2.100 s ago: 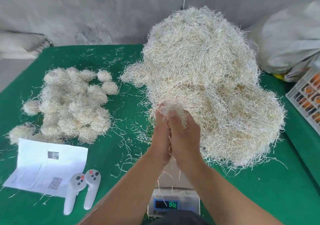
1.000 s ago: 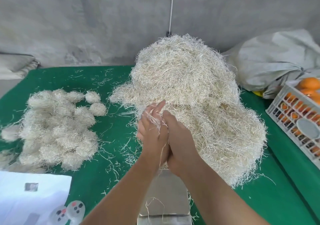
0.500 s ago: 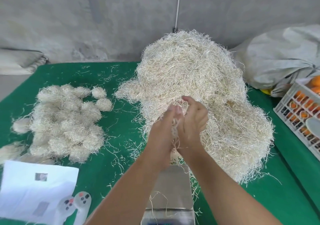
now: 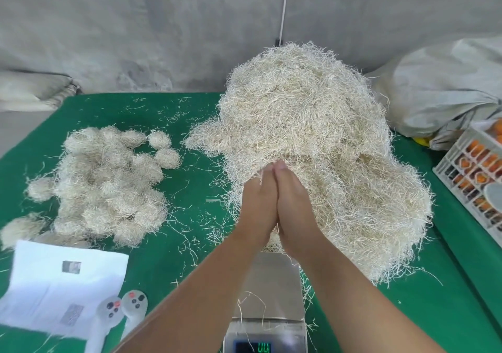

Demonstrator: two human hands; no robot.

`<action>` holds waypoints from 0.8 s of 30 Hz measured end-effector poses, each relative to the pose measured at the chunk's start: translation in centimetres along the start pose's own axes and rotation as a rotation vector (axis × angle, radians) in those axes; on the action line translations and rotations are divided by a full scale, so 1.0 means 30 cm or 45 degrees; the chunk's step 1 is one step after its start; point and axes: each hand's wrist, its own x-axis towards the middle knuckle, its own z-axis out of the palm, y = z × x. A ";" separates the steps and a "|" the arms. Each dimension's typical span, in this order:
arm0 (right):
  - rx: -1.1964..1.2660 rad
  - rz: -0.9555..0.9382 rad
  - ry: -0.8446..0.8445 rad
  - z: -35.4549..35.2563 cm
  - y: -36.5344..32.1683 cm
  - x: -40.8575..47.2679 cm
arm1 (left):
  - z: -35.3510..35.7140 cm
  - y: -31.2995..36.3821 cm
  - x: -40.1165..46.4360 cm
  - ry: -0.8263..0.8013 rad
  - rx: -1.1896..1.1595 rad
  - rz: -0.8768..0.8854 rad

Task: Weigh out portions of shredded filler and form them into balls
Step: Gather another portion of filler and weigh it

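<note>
shredded filler, the weighed portion (image 4: 261,175), sits squeezed between my two palms; only a few pale strands poke out at the fingertips and more at the heel of my hands. my left hand (image 4: 259,203) and right hand (image 4: 294,206) lie flat against each other, fingers straight and together, pressing rather than curling round it. i judge the stuff very light, springy and dry: it gives under pressure, sheds loose strands and will puff back if i let go early, so it wants palm pressure from all sides, not a fingertip pinch.

below my wrists, toward 6 o'clock, the scale (image 4: 267,293) stands with a few stray strands on its steel plate. from 12 to 3 o'clock the big loose heap (image 4: 312,146) rises just behind my fingertips. at 9 o'clock the finished balls (image 4: 106,187) lie clustered on the green cloth (image 4: 190,246). toward 8 o'clock lie a white sheet (image 4: 62,287) and two small controllers (image 4: 122,312).
</note>
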 end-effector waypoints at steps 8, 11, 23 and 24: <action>0.111 0.050 0.022 0.006 -0.003 0.001 | -0.017 0.010 0.018 0.225 0.109 0.056; 0.130 0.010 0.122 0.011 0.005 0.001 | -0.031 -0.024 0.010 0.032 0.105 0.063; -0.564 -0.584 0.143 -0.055 0.101 0.077 | -0.012 -0.053 -0.049 -0.167 -0.407 -0.503; -0.696 -0.585 0.175 -0.062 0.107 0.081 | -0.016 -0.052 -0.042 -0.146 -0.398 -0.502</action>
